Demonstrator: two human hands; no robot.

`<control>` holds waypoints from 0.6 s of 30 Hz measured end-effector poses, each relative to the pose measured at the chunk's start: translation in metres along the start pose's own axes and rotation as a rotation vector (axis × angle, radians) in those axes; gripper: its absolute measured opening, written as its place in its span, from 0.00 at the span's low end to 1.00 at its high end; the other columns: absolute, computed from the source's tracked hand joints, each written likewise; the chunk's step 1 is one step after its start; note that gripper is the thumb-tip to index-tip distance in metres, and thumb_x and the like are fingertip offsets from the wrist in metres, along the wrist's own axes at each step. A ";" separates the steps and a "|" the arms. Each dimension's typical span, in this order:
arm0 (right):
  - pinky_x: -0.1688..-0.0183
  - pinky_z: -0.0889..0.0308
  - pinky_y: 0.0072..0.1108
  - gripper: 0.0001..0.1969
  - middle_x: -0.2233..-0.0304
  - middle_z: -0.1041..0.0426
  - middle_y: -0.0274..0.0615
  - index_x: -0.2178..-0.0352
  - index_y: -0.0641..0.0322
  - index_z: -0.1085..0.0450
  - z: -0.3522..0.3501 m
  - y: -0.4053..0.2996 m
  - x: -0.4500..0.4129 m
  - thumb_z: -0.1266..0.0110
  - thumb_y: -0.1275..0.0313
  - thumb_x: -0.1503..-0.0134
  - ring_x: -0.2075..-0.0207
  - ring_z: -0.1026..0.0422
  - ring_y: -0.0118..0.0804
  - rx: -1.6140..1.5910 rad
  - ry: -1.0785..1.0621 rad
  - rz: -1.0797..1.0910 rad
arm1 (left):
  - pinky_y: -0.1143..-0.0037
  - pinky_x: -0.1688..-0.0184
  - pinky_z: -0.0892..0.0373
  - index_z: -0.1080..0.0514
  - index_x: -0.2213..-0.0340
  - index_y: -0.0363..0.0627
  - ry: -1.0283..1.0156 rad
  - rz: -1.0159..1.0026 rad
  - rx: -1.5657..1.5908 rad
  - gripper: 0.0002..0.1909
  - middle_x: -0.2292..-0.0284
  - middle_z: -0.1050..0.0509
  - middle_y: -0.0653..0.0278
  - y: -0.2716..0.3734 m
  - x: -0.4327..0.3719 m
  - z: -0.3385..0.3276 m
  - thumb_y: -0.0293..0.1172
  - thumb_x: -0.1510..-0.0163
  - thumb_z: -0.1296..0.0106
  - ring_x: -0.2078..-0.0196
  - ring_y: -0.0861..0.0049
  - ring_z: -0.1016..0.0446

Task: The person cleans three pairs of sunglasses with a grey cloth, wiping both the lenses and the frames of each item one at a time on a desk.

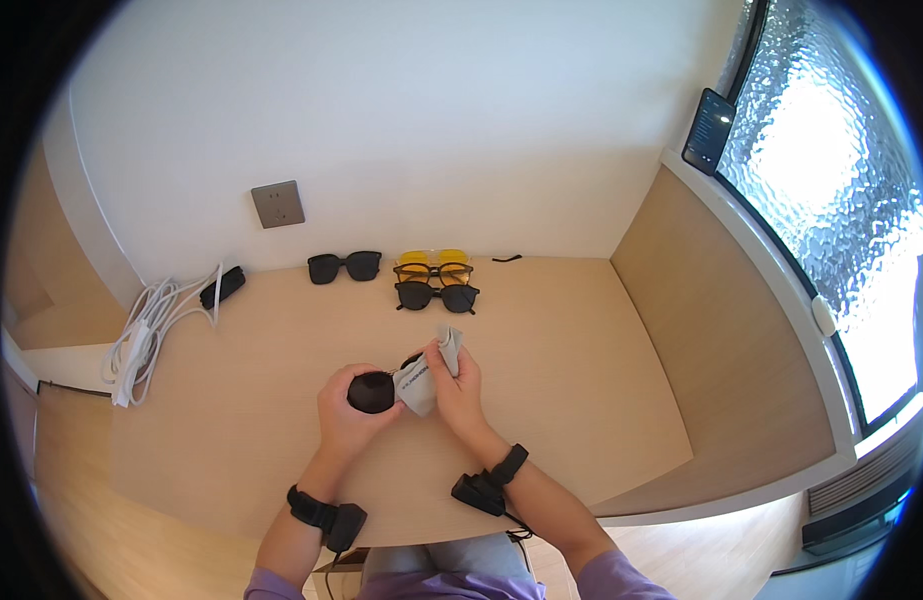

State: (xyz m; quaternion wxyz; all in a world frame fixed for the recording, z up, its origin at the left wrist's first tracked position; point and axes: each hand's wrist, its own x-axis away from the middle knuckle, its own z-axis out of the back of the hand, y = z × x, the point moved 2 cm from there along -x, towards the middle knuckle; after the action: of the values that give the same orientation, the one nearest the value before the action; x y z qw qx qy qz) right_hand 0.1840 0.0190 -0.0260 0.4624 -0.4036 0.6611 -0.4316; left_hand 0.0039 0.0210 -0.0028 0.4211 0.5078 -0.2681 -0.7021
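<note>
A pair of dark round sunglasses (371, 392) is held above the wooden desk. My left hand (346, 420) grips it around the left lens. In my right hand (460, 390) is a light grey cleaning cloth (416, 386) bearing writing; it covers part of the right lens, and its folded end sticks up between thumb and fingers. Beyond my hands lie black-lensed sunglasses (436, 297), glasses with orange-yellow lenses (433, 272) and glasses with yellow lenses (433, 256), stacked in a column. Another black pair of sunglasses (345, 267) lies to their left.
A white power strip (135, 360) with coiled cable and a black case (223, 286) lie at the desk's left. A small black strip (507, 259) is near the wall. A wooden side panel (724, 322) bounds the right; a phone (709, 131) leans by the window.
</note>
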 end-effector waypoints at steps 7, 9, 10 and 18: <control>0.58 0.34 0.17 0.19 0.65 0.28 0.33 0.51 0.66 0.33 -0.012 -0.011 0.004 0.46 0.64 0.39 0.61 0.31 0.22 0.025 -0.051 -0.008 | 0.77 0.59 0.29 0.27 0.66 0.41 0.134 0.047 -0.027 0.22 0.68 0.24 0.63 -0.003 0.000 0.005 0.29 0.65 0.30 0.66 0.76 0.25; 0.56 0.33 0.19 0.24 0.63 0.28 0.34 0.46 0.66 0.37 -0.010 -0.016 0.009 0.42 0.67 0.41 0.60 0.30 0.24 -0.008 -0.074 -0.078 | 0.76 0.58 0.29 0.27 0.66 0.42 0.106 0.025 -0.067 0.22 0.68 0.24 0.63 -0.011 0.003 0.002 0.31 0.65 0.30 0.64 0.75 0.25; 0.57 0.33 0.19 0.25 0.62 0.28 0.35 0.47 0.66 0.37 -0.010 -0.017 0.008 0.40 0.69 0.43 0.60 0.30 0.25 0.022 -0.086 -0.022 | 0.73 0.56 0.32 0.26 0.66 0.45 0.156 -0.043 -0.103 0.22 0.69 0.24 0.64 -0.008 0.002 0.001 0.33 0.66 0.30 0.65 0.71 0.25; 0.62 0.31 0.19 0.17 0.69 0.27 0.31 0.56 0.64 0.34 -0.014 -0.029 0.007 0.39 0.72 0.44 0.66 0.29 0.21 -0.063 -0.008 -0.091 | 0.68 0.48 0.41 0.26 0.65 0.49 0.094 -0.173 -0.189 0.24 0.66 0.24 0.68 -0.006 -0.001 0.001 0.32 0.69 0.32 0.61 0.70 0.27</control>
State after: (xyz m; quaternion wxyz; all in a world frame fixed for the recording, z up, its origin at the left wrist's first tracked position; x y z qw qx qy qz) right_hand 0.1730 0.0067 0.0021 0.4320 -0.4492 0.6534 -0.4296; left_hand 0.0016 0.0242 -0.0068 0.4172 0.5192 -0.1359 -0.7334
